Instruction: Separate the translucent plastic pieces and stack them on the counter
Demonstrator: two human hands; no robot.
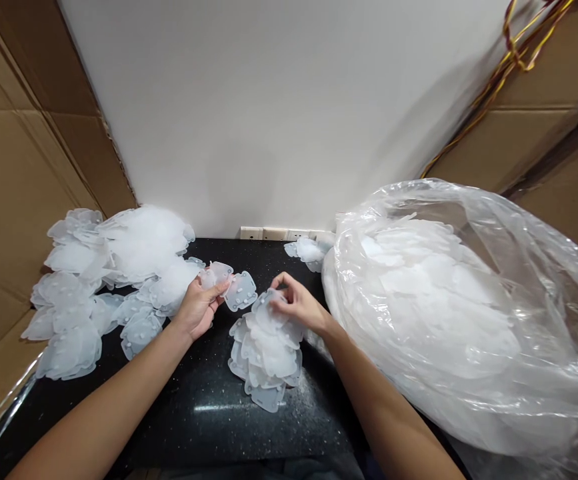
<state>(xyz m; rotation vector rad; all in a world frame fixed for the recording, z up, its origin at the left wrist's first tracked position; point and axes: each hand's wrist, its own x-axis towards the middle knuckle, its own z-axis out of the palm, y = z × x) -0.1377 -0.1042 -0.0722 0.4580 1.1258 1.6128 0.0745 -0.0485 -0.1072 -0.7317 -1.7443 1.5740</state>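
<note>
My left hand [199, 308] is closed on a couple of translucent white plastic pieces [221, 275], held just above the black counter [203, 407]; another such piece [241, 291] lies right beside its fingertips. My right hand [296, 303] pinches the top piece of a small overlapping stack of the same plastic pieces [267, 353] that lies on the counter between my forearms. Each piece is a rounded flat shape with small studs.
A big heap of the same pieces [119, 260] spreads over the counter's left side. A large clear plastic bag [459, 313] full of pieces fills the right. Cardboard boxes [9, 187] flank both sides, a white wall [279, 113] is behind, and twisted red-yellow wires [513, 53] hang upper right.
</note>
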